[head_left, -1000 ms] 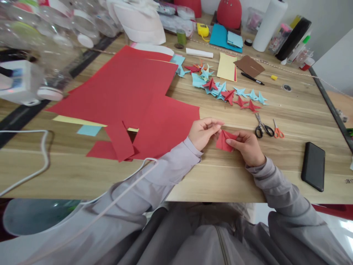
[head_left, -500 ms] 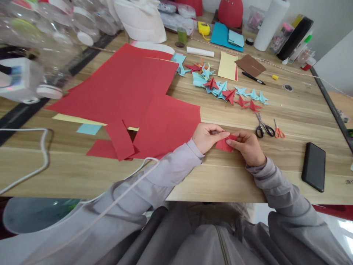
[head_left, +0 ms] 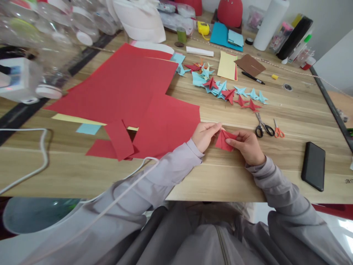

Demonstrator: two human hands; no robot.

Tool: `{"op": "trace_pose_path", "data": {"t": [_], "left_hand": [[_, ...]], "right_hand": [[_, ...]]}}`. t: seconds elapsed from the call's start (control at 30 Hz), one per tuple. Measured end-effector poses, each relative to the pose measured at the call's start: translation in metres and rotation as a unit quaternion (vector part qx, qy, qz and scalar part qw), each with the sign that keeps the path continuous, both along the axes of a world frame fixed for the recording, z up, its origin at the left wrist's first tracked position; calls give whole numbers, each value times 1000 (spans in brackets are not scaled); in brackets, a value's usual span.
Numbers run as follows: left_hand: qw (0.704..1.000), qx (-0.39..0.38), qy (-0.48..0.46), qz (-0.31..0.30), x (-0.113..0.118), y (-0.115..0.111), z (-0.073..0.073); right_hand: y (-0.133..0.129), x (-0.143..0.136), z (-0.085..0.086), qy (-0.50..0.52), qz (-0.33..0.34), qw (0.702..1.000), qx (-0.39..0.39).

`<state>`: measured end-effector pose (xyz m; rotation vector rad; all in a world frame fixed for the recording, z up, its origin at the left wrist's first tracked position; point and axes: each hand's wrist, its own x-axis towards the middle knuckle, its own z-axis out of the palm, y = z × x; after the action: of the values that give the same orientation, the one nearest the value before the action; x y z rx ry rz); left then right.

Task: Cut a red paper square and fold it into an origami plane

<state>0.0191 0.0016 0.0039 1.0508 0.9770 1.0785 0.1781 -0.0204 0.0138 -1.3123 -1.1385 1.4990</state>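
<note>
Drawn back across the folded red paper [head_left: 222, 143] since half a second earlier, the thumb of the left hand [head_left: 204, 137] sits toward eleven o'clock, its hold unclear; the right hand [head_left: 249, 148] pinches the three-o'clock side, between thumb and fingers.

The folded paper [head_left: 222, 145] is red. The big sheets [head_left: 124, 84] are red too. The table [head_left: 220, 180] has brown wood stripes. The phone [head_left: 313, 165] is black.

Soft, even light, glare on the floor [head_left: 338, 223], blurry bottles [head_left: 84, 22] upper left
</note>
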Motion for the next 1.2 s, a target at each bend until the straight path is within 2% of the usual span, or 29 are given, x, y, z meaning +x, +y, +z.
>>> {"op": "trace_pose_path", "data": {"t": [0.2, 0.4, 0.6, 0.93, 1.1, 1.2], "left_hand": [[994, 52, 92, -31, 1, -2, 4], [994, 66, 88, -11, -1, 0, -1], [992, 76, 100, 1, -1, -1, 3], [989, 90, 114, -2, -1, -1, 0], [991, 82, 109, 3, 0, -1, -2], [993, 63, 95, -14, 0, -1, -1]], "right_hand": [[-1, 0, -1, 11, 6, 1000, 0], [-1, 2, -1, 33, 14, 999, -13], [-1, 2, 1, 27, 29, 999, -15], [-1, 1, 3, -16, 28, 999, 19], [-1, 0, 4, -26, 32, 999, 31], [0, 1, 3, -25, 30, 999, 33]]}}
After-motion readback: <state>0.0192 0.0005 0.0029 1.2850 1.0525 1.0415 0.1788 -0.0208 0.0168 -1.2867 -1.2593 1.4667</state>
